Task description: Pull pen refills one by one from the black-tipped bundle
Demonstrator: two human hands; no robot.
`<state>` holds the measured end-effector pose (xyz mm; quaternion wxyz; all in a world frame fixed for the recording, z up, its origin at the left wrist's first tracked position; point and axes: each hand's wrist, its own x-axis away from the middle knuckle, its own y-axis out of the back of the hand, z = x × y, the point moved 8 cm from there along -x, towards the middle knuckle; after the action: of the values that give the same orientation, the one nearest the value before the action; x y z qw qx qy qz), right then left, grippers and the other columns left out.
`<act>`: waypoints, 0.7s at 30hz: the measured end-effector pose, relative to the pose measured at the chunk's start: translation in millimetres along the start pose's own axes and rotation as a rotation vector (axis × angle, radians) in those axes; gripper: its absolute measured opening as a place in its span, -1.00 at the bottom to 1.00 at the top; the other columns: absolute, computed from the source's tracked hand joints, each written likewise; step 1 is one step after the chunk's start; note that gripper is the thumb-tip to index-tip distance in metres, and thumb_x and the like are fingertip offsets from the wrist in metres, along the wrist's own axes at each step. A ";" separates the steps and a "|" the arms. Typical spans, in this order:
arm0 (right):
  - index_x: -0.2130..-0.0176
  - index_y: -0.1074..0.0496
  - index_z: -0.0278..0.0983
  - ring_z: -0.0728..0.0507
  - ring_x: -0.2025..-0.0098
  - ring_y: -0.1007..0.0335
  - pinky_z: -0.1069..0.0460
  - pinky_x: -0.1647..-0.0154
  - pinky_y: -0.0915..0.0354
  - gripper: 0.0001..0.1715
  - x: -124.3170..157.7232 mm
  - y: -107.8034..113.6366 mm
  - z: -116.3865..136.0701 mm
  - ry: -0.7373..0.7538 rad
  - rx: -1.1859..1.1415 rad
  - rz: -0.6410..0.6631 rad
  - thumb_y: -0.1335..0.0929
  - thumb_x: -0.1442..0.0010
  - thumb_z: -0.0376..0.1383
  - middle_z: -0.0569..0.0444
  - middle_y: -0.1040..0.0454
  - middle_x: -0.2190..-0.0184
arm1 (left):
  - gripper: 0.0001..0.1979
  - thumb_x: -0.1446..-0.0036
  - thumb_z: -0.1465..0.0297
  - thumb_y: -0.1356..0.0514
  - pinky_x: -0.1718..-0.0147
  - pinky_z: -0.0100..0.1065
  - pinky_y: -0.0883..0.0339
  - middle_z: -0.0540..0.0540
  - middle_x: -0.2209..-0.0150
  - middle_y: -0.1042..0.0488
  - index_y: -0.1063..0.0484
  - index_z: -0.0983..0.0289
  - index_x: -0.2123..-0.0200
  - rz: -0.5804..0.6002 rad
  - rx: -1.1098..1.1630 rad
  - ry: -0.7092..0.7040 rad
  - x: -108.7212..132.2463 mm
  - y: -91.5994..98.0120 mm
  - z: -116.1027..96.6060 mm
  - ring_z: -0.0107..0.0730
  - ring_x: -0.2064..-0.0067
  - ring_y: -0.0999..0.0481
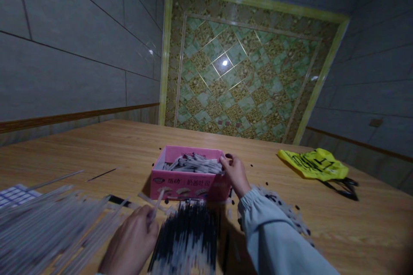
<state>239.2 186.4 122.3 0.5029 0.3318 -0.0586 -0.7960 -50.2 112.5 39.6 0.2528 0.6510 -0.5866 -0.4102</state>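
Note:
My left hand (132, 239) is closed around a slim translucent tube (159, 201), which looks like a pen barrel and points up toward the box. At the right end of an open pink cardboard box (190, 187), my right hand (237, 175) has its thumb over the rim and its fingers along the outside, gripping the wall. Inside the box lies a heap of short whitish pen-like sticks (198, 164) with dark ends. Between my hands, a dense bundle of thin black-and-clear rods (190, 236), like pen refills, is blurred.
Many long clear tubes (41, 227) cover the left foreground, by a blue-checked white item (16, 195). A single dark rod (101, 174) lies behind them. Small black-and-white pieces (284, 206) are scattered right of my sleeve. A yellow bag (318, 163) with black straps rests at right.

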 end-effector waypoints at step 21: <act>0.47 -0.51 -0.22 -0.18 0.42 -0.45 0.07 0.51 -0.04 -0.82 155.0 14.2 -35.3 -0.051 0.738 0.460 -0.32 0.14 -0.39 -0.02 -0.56 0.49 | -0.57 0.12 0.14 -0.25 0.77 -0.52 -0.17 -0.03 0.57 -0.48 -0.20 0.21 0.24 0.283 1.349 0.353 30.0 -77.6 -30.9 -0.50 0.68 -0.36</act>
<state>228.3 57.8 28.4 0.5135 0.4479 -0.4238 -0.5967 17.8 92.9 -13.9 -0.0632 0.6398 -0.7418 0.1908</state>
